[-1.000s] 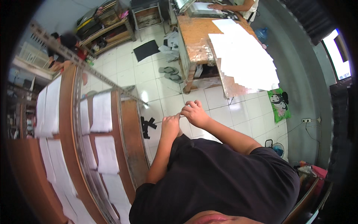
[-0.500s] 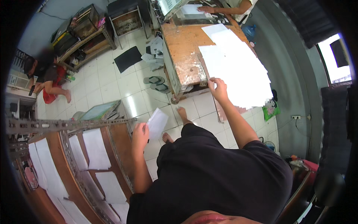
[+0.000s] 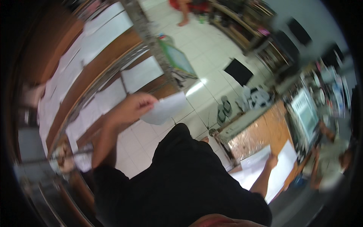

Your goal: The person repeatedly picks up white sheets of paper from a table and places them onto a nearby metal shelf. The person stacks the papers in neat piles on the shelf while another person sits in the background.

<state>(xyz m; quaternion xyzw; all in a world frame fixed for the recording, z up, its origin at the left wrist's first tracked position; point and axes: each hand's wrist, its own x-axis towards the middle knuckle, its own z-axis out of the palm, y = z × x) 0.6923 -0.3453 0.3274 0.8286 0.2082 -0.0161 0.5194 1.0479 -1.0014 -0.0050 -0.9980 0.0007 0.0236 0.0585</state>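
Observation:
My left hand (image 3: pixel 140 106) pinches white paper (image 3: pixel 166 110) by its edge, out over the floor beside the rack. Whether it is one sheet or a thin stack I cannot tell. At the right, my right hand (image 3: pixel 271 161) is closed at the edge of a white sheet of paper (image 3: pixel 255 160), above the wooden table (image 3: pixel 278 123). Other white sheets (image 3: pixel 284 165) lie spread on the table under and beside that hand. Motion blurs both hands a little.
A rack (image 3: pixel 94 60) with brown shelves bearing white sheets stands at my left. A green-framed screen (image 3: pixel 177 60) leans by its end. Slippers (image 3: pixel 224 111) and a black mat (image 3: pixel 238 72) lie on the tiles. Another person (image 3: pixel 329 155) works at the table's far end.
My view has swung left toward the rack. My left hand has moved the paper nearer the shelves. My right hand remains over the table, with a sheet at its fingers.

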